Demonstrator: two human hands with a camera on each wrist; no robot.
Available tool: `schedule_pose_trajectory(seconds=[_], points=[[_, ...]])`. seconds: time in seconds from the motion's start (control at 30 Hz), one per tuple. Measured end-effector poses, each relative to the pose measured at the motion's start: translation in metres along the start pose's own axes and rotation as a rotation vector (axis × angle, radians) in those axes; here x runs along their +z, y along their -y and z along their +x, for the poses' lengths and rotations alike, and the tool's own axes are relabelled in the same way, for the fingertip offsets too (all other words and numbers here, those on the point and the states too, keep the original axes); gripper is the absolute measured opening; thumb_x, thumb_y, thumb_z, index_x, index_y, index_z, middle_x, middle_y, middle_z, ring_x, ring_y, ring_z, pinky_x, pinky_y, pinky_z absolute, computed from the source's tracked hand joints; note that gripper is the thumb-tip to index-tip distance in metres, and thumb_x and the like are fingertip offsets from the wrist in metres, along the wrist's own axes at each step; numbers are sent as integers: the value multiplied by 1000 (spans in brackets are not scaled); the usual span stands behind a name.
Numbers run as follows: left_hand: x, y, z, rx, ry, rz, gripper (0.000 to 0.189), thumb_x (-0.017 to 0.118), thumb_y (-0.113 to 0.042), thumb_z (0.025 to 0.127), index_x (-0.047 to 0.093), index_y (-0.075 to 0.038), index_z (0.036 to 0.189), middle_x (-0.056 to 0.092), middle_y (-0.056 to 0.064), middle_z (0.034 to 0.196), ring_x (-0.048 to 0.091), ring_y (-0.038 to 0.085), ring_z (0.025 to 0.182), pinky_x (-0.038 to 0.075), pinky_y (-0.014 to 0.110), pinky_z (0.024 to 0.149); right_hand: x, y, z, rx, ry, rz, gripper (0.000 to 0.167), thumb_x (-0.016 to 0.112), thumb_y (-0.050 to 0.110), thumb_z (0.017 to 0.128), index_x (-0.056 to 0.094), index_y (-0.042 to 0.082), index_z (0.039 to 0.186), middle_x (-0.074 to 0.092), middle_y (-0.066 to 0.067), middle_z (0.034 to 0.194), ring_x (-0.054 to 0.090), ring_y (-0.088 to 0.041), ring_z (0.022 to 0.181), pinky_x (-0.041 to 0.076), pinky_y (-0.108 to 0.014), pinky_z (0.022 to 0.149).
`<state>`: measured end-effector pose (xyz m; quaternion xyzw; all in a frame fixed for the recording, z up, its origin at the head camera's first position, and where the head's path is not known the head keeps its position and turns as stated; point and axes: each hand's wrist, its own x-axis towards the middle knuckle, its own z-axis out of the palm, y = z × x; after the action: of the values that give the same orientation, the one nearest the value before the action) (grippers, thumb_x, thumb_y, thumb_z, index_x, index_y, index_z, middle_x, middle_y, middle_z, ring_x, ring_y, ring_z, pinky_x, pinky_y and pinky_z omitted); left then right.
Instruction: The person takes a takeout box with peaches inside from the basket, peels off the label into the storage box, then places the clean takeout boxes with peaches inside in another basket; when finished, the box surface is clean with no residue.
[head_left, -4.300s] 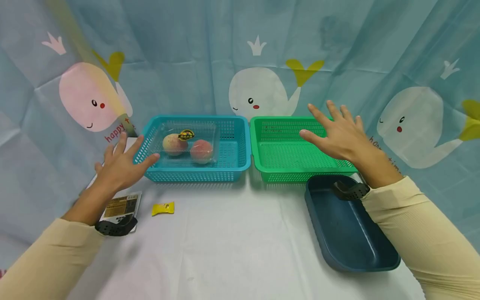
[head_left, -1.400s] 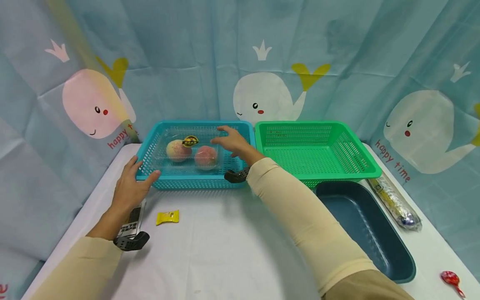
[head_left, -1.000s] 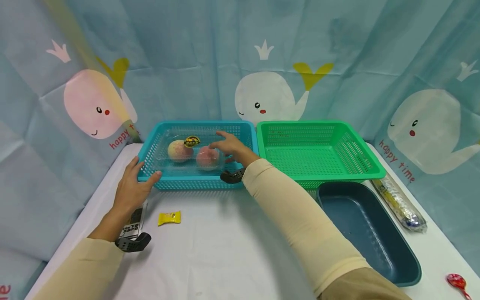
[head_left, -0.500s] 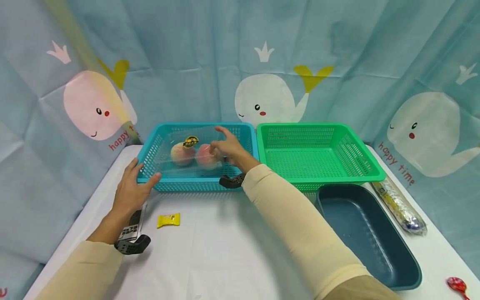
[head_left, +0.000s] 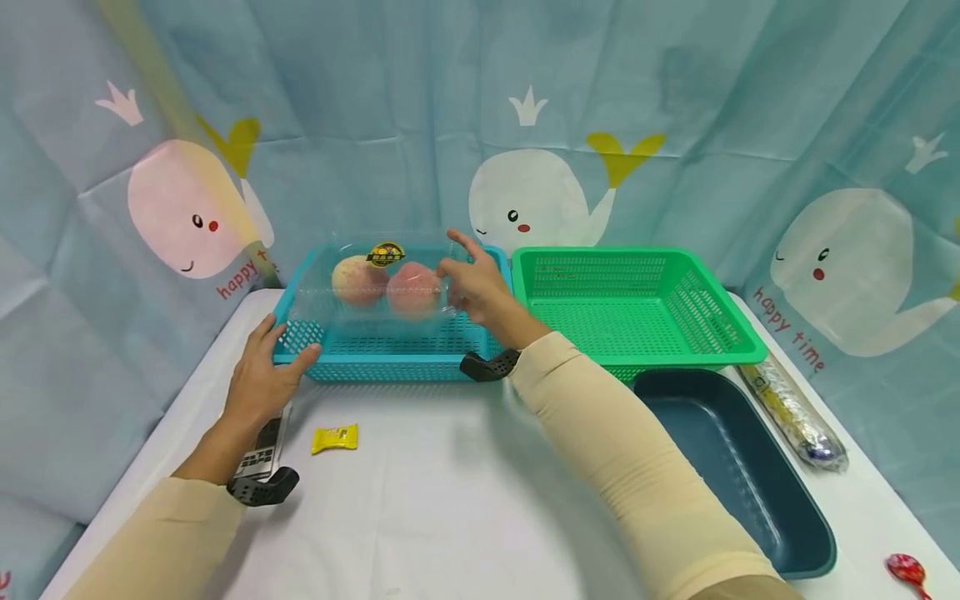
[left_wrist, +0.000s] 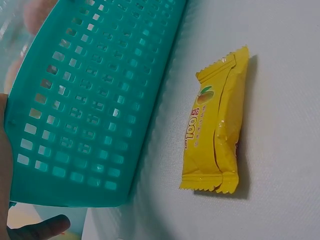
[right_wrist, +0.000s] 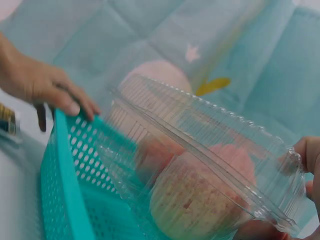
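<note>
My right hand (head_left: pixel 480 287) pinches the right end of a clear plastic clamshell box (right_wrist: pixel 200 135) with a black-and-gold label. Two peaches (head_left: pixel 414 290) lie inside it. The box is lifted and tilted above the blue plastic basket (head_left: pixel 390 369), close over its left part. At the basket's front left corner, my left hand (head_left: pixel 262 371) holds the rim, its fingers over the edge, as the right wrist view (right_wrist: pixel 45 90) shows. A yellow wrapped candy (left_wrist: pixel 215 125) lies on the white table in front of the basket.
A green plastic basket (head_left: pixel 600 360) stands beside the blue one. In front of it is a dark blue tray (head_left: pixel 750 467), partly behind my right sleeve. A clear-wrapped package (head_left: pixel 797 410) and a red lollipop (head_left: pixel 906 570) lie at right. A flat packet (head_left: pixel 264 450) lies under my left forearm.
My right hand has reached from the right into the blue basket, taken the clamshell box by its end and raised it. My left hand has come down onto the basket's corner.
</note>
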<state>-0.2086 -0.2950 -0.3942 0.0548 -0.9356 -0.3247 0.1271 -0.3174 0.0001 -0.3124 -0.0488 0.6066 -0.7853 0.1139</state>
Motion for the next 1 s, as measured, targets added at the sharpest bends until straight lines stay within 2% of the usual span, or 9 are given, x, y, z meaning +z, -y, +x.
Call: schedule_pose_trajectory(seconds=[0.07, 0.23, 0.37, 0.5, 0.67, 0.87, 1.0], points=[[-1, 1, 0, -1, 2, 1, 86, 47, -57, 95, 22, 4, 150, 5, 17, 159, 10, 47, 140, 18, 72, 101, -1, 7, -7, -14, 11, 31, 68, 60, -4, 80, 55, 39, 132, 39, -4, 65, 25, -14, 44, 28, -26, 41], [-2, 2, 0, 7, 10, 3, 86, 47, -57, 95, 21, 4, 150, 5, 17, 159, 12, 49, 139, 19, 73, 100, -7, 24, -27, -35, 60, 89, 69, 58, -7, 82, 52, 35, 136, 37, -4, 71, 24, -15, 48, 26, -25, 42], [-2, 1, 1, 17, 16, 9, 87, 47, -58, 95, 22, 4, 150, 6, 18, 158, 13, 50, 138, 18, 74, 100, -14, 37, -46, -52, 75, 100, 69, 57, -8, 82, 52, 33, 137, 32, -4, 67, 24, -15, 50, 25, -23, 43], [-3, 0, 0, 21, 16, 14, 87, 48, -58, 95, 22, 5, 149, 6, 19, 158, 13, 51, 138, 19, 74, 99, -22, 46, -65, -73, 78, 90, 68, 55, -8, 83, 52, 33, 138, 40, -4, 68, 27, -15, 50, 26, -24, 44], [-4, 0, 1, 40, 8, 11, 85, 48, -55, 95, 23, 6, 149, 7, 20, 158, 13, 50, 138, 20, 73, 100, -35, 50, -90, -86, 76, 79, 69, 53, -8, 85, 50, 32, 141, 41, -4, 67, 31, -14, 50, 28, -26, 45], [-3, 3, 1, 42, 9, 4, 75, 49, -44, 98, 24, 6, 149, 7, 17, 158, 16, 48, 138, 21, 70, 102, -50, 48, -120, -80, 87, 64, 72, 50, -9, 85, 44, 32, 145, 40, -3, 69, 35, -13, 54, 31, -27, 47], [-4, 1, 2, 37, 13, 6, 79, 48, -49, 97, 23, 6, 149, 6, 18, 158, 16, 50, 137, 23, 70, 101, -59, 47, -141, -84, 91, 43, 73, 48, -8, 86, 40, 30, 148, 40, -3, 68, 39, -15, 61, 32, -28, 49]])
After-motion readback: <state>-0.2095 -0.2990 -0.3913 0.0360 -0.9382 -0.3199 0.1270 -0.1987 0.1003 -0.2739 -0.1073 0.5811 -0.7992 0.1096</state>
